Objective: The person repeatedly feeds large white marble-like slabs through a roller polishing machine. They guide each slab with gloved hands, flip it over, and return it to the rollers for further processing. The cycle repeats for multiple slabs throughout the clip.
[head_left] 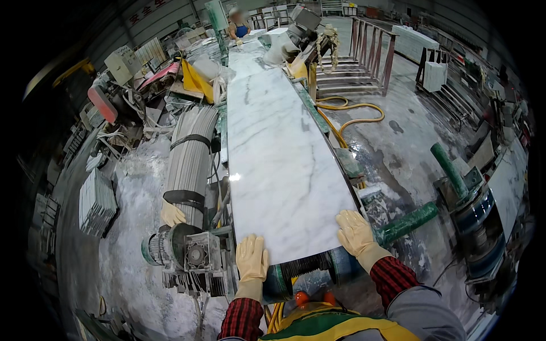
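A long white marble slab (284,153) with grey veins lies flat on a roller conveyor, its near end in front of me. My left hand (251,258), in a cream rubber glove, rests flat on the slab's near left corner with its fingers stretched out. On the near right corner lies my right hand (355,233), gloved the same way, its fingers extended along the edge. Neither hand is wrapped round anything. Below the slab's near edge shows the conveyor's dark end roller (307,268).
Left of the slab stand a motor with gearbox (187,253), a strapped grey bundle (190,150) and a loose glove (172,214). A green bar (406,223) juts out at right. Farther off are a yellow hose (364,106), a metal rack (355,62) and another person (239,29) at the far end.
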### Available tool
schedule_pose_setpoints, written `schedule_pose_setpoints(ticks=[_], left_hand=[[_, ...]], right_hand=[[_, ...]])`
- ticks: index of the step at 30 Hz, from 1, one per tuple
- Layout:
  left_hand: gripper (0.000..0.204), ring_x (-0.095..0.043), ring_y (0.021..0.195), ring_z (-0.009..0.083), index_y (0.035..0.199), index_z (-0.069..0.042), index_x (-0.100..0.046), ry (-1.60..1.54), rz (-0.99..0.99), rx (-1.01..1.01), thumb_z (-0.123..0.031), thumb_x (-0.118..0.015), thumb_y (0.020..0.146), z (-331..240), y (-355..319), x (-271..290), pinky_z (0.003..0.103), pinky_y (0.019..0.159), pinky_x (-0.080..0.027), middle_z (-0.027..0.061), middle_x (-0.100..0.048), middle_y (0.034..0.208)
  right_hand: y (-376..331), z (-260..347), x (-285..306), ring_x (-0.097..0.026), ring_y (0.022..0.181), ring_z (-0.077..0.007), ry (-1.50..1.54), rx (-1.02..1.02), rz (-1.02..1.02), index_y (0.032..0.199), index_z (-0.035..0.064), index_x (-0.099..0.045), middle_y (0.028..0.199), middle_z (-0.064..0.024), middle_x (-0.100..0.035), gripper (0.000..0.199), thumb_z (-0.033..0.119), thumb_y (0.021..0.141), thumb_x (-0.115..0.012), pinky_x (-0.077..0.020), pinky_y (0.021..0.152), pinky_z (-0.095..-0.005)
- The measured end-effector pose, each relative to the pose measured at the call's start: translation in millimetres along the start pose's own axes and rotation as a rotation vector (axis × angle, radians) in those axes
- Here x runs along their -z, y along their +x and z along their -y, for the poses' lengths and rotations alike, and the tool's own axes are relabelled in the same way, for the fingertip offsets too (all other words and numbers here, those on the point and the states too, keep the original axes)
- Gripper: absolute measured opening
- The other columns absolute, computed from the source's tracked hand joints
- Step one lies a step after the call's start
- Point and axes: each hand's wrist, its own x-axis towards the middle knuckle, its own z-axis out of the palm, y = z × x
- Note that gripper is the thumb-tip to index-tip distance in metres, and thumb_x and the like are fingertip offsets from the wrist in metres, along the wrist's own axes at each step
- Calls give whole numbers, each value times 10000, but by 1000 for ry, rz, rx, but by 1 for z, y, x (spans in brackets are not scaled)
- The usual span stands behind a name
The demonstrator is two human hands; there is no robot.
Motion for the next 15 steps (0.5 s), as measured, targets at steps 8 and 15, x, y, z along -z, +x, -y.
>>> schedule_pose_setpoints(ticks=[8, 15], left_hand=[[474, -563, 1367, 454, 1406, -64, -647, 34, -2, 3, -228, -709, 966, -1, -8, -2, 570, 1208, -405, 228, -631, 1456], [477, -569, 1363, 459, 1418, -68, -645, 31, 16, 17, -234, -703, 974, -4, -11, 1, 573, 1212, -405, 230, -635, 1459]], right_hand=[[-4, 2, 2, -611, 1322, -426, -6, 44, -57, 1360, 11, -658, 1401, -230, -666, 462, 216, 947, -689, -439, 1201, -548], [-6, 5, 8, -613, 1326, -427, 15, 33, -40, 1351, 17, -661, 1406, -232, -667, 449, 230, 955, -679, -439, 1206, -542]])
